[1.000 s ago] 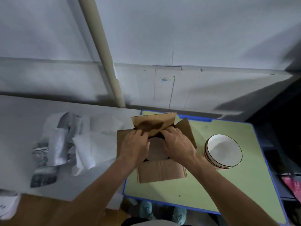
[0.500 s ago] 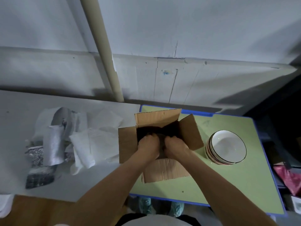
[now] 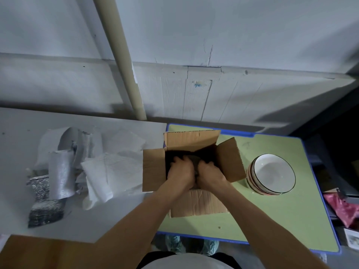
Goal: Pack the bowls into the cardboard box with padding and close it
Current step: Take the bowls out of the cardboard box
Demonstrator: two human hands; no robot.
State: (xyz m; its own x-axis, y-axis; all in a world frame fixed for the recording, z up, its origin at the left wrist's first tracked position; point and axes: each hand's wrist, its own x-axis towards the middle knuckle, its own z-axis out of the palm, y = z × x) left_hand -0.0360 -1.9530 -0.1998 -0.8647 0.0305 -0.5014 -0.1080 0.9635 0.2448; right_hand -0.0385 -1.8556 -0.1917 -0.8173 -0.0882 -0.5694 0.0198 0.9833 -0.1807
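The open cardboard box (image 3: 153, 169) stands at the left end of the green table (image 3: 272, 220), all its flaps folded outward. My left hand (image 3: 179, 170) and my right hand (image 3: 210, 172) are both down inside it, side by side, pressing on a brown cardboard piece (image 3: 195, 162) in the dark interior. The fingertips are partly lost in shadow. A stack of white bowls with dark rims (image 3: 272, 171) sits on the table just right of the box. White foam padding sheets (image 3: 116, 166) lie left of the box.
Silver bubble-wrap pieces (image 3: 60, 171) lie further left on the grey table (image 3: 19, 133). A beige pipe (image 3: 120, 55) runs down the wall behind. A red bag (image 3: 343, 208) sits off the table's right edge. A wooden surface (image 3: 38, 253) is at bottom left.
My hands carried the round cardboard piece from the box top down into the box and now press deep inside. The far flap has swung upright and open.
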